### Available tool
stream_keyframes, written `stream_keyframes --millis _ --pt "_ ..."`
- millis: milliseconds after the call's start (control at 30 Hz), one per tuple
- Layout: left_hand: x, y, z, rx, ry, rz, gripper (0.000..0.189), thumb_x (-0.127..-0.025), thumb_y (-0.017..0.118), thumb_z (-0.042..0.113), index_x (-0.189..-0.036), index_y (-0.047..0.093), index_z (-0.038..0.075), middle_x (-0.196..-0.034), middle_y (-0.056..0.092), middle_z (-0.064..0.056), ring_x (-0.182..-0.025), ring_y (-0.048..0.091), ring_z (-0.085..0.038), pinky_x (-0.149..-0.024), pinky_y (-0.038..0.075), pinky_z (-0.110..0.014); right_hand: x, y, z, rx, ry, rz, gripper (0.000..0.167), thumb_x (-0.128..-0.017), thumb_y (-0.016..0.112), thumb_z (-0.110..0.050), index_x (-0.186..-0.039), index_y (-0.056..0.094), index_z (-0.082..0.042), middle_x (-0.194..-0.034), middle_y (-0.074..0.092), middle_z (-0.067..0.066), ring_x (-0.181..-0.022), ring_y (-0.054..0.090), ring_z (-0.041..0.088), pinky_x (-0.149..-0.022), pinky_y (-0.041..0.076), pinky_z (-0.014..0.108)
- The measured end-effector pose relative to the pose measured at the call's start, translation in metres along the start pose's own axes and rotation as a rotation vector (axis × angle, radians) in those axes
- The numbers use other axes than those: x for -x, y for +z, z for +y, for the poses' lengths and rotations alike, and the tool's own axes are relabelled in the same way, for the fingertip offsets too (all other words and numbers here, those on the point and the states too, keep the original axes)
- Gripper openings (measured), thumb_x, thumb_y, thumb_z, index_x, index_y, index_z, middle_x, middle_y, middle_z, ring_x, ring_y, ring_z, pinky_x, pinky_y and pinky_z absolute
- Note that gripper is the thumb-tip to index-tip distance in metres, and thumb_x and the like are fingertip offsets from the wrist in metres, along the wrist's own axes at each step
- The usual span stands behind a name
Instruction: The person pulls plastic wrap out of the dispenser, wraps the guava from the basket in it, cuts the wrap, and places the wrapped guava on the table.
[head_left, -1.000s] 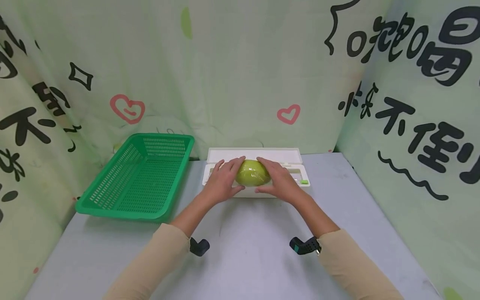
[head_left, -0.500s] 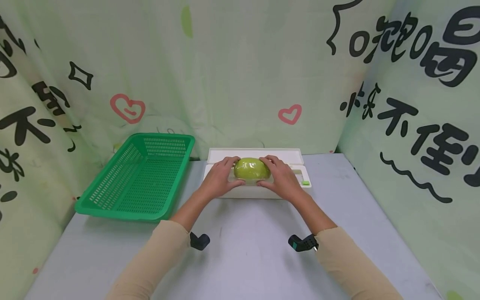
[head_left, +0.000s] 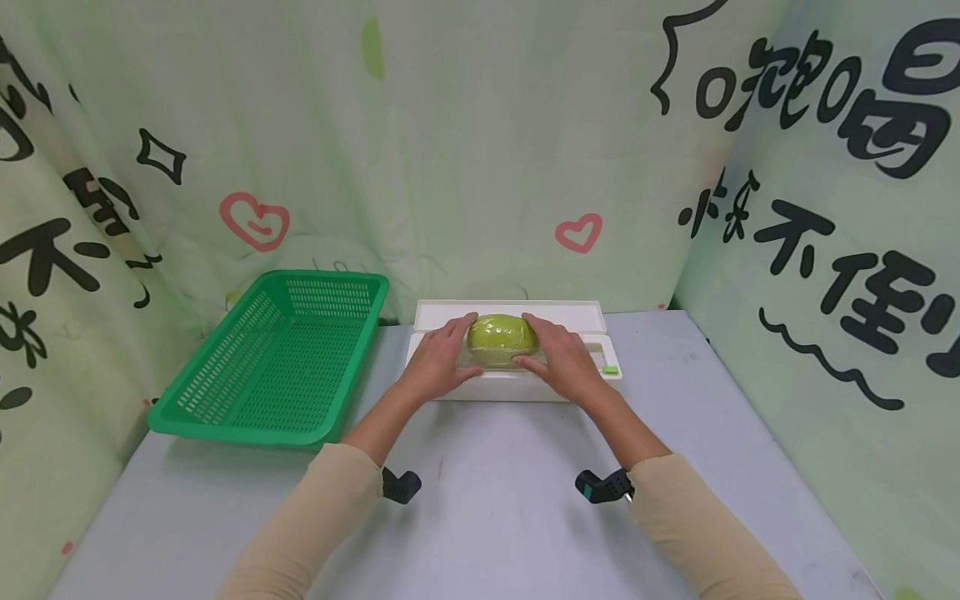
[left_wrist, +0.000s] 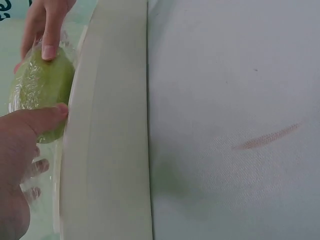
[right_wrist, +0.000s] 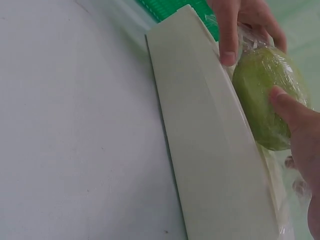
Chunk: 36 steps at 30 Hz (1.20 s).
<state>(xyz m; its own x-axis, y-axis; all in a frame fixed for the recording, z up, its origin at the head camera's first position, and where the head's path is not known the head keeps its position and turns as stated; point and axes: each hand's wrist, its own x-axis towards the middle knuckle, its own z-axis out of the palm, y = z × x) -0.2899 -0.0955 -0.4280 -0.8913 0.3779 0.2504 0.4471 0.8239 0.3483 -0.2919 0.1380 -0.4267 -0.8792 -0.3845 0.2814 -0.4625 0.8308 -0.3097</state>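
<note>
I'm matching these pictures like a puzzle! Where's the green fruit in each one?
Head: the green fruit is near the middle, between the left hand and right hand.
Left wrist: far left, a bit above mid-height.
Right wrist: toward the right, a bit above mid-height.
Shared landmark: the white box, close by it in every view.

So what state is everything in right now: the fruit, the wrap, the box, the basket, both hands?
Green fruit: film-covered, held between both hands.
Clear film: drawn over the fruit, wrinkled and shiny.
White box: lid open, tilted back.
Green slider: near the box's right end.
Green basket: upright, on the table.
Left hand: gripping the fruit.
Right hand: likewise.
</note>
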Motion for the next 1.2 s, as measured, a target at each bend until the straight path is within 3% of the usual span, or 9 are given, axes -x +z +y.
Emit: stream_keyframes --millis 167,367,667,833,1200 --pt "-0.001 0.001 0.001 0.008 -0.010 0.014 0.082 -0.082 0.077 0.032 -0.148 0.031 0.018 -0.139 0.052 -0.008 -0.127 0.054 -0.027 -0.109 0.038 -0.046 0.001 0.002 0.003 0.011 -0.007 0.028 0.088 -0.078 0.079 -0.041 -0.149 0.032 -0.016 -0.144 0.045 0.015 -0.128 0.048 0.034 -0.101 0.045 0.052" --pt "-0.002 0.001 0.002 0.029 -0.032 0.000 0.079 -0.085 0.074 0.033 -0.150 0.030 0.019 -0.137 0.055 -0.007 -0.126 0.054 -0.025 -0.110 0.038 -0.045 0.001 0.005 0.006 -0.004 0.007 0.053 0.084 -0.080 0.078 -0.034 -0.149 0.032 -0.017 -0.134 0.057 0.014 -0.119 0.056 0.033 -0.097 0.047 0.050" --pt "-0.002 0.000 0.002 0.083 -0.041 0.031 0.077 -0.087 0.072 0.032 -0.150 0.031 0.017 -0.134 0.057 -0.008 -0.118 0.058 -0.024 -0.104 0.041 -0.043 -0.001 0.003 0.004 -0.076 0.031 0.068 0.078 -0.083 0.076 -0.032 -0.146 0.035 -0.009 -0.138 0.054 0.014 -0.119 0.055 0.034 -0.095 0.046 0.051" --pt "-0.003 -0.001 0.002 0.103 -0.046 0.036 0.077 -0.087 0.072 0.032 -0.150 0.031 0.017 -0.130 0.058 -0.007 -0.105 0.059 -0.022 -0.103 0.042 -0.042 -0.002 0.001 0.003 -0.097 0.043 0.061 0.078 -0.083 0.075 -0.032 -0.146 0.035 -0.010 -0.141 0.051 0.013 -0.123 0.052 0.033 -0.099 0.043 0.052" --pt "-0.003 -0.009 0.004 0.111 -0.007 0.056 0.077 -0.087 0.072 0.031 -0.150 0.032 0.013 -0.126 0.060 -0.009 -0.102 0.060 -0.022 -0.102 0.041 -0.043 -0.004 -0.005 0.002 -0.092 0.033 0.068 0.078 -0.084 0.074 -0.033 -0.147 0.034 -0.010 -0.141 0.052 0.013 -0.122 0.052 0.033 -0.100 0.043 0.051"
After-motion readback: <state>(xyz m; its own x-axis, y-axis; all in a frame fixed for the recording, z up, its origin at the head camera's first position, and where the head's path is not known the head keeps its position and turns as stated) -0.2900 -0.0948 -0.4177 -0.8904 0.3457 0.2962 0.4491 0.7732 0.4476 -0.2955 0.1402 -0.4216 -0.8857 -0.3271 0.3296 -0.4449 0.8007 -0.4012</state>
